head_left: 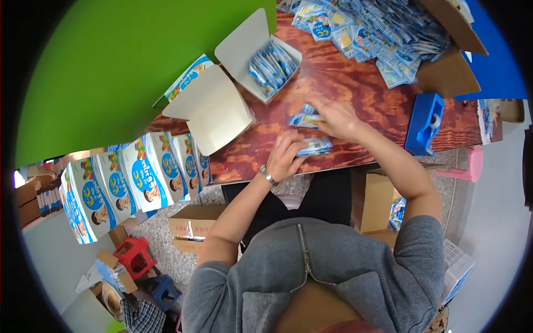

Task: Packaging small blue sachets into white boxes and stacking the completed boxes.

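My left hand [284, 154], with a metal watch at its wrist, is closed on the end of a small stack of blue-and-white sachets [316, 146] near the table's front edge. Just beyond it, my right hand [337, 117] has its fingers bent over more sachets [302, 119] and grips them; its fingertips are slightly blurred. Beyond my hands, an open white box [236, 53] holds a row of sachets standing on edge. Left of my hands lies another white box [219, 114] with its lid up; no sachets show in it.
A big heap of sachets [366, 33] spills from a cardboard carton [449, 72] at the far right. A blue tape dispenser [420, 125] stands on the right. Several printed boxes [145, 172] line the left side by a green panel [122, 61]. Below are cartons and a red stool [135, 256].
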`<state>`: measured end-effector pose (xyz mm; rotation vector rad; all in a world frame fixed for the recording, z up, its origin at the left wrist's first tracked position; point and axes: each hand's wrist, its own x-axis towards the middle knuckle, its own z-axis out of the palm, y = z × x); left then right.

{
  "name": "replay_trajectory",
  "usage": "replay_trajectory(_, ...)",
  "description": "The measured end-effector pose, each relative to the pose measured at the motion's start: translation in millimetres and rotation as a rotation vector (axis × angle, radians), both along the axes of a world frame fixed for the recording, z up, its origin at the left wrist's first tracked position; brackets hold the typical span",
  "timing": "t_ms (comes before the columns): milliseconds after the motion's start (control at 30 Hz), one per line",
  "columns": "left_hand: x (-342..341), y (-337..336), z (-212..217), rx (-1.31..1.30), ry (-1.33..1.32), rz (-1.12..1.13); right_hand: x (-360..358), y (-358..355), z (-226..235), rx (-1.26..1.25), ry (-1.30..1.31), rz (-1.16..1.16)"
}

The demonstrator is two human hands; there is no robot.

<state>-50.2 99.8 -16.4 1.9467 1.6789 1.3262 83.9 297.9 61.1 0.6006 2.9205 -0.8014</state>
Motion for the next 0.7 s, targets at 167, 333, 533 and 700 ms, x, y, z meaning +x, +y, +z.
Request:
replay_trajectory(167, 1.7, 2.8, 3.0, 0.031, 0.142, 0.154, 1.4, -26.7, 3.1, -0.195, 0.08, 0.036)
replay_trajectory(333, -2.1, 9.8, -2.6, 0.029, 0.07, 0.057, 10.4, -38.5, -14.8, -0.354, 0.283, -0.034)
replay_trajectory(533, -7.5, 16.0, 7.1, -0.006, 0.162, 0.008, -1.9, -19.6, -28.9, -0.773, 0.249, -0.127)
replay_trajectory(700, -9.6, 24.4, 15.8, 0.011, 0.103, -0.027, -33.1, 114.8, -38.4, 0.457, 0.313, -0.348)
